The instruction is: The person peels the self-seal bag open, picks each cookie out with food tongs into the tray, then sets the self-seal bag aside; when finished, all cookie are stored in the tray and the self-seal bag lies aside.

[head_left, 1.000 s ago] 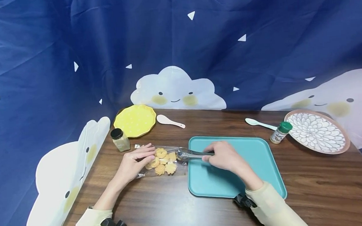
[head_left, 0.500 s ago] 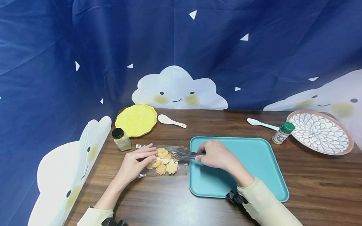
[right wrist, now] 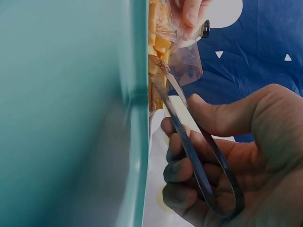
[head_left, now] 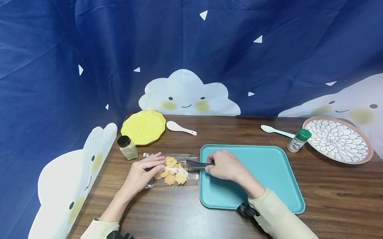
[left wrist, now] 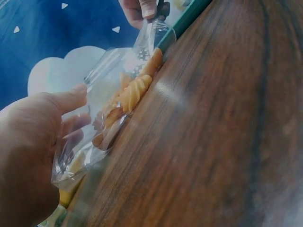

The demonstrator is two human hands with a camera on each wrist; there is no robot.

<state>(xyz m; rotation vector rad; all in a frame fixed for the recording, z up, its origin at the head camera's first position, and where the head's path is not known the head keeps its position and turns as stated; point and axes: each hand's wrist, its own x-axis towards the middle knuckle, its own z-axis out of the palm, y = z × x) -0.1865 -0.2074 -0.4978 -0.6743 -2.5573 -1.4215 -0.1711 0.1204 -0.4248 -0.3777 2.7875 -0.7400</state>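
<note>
A clear plastic bag [head_left: 192, 179] of several cookies [head_left: 170, 179] lies on the table, its right end by the tray. My left hand [head_left: 142, 172] rests at the bag's left end; in the left wrist view its thumb [left wrist: 75, 98] touches the film and fingers show through the plastic. My right hand [head_left: 225, 166], above the tray's left part, grips metal tongs [head_left: 199, 165] between thumb and fingers. In the right wrist view the tongs [right wrist: 187, 142] reach into the bag at the cookies [right wrist: 161, 45]. Whether a cookie sits between their tips I cannot tell.
Beside the bag lies a teal tray [head_left: 260, 191]. Behind are a yellow plate [head_left: 143, 128], a white spoon [head_left: 179, 128] and a black-lidded jar [head_left: 128, 148]. To the right are a pale spoon [head_left: 275, 130], a green-capped shaker [head_left: 298, 141] and a patterned plate [head_left: 338, 139].
My right hand has moved left with the tongs, whose tips have gone in among the cookies in the bag. My left hand has stayed at the bag's left end.
</note>
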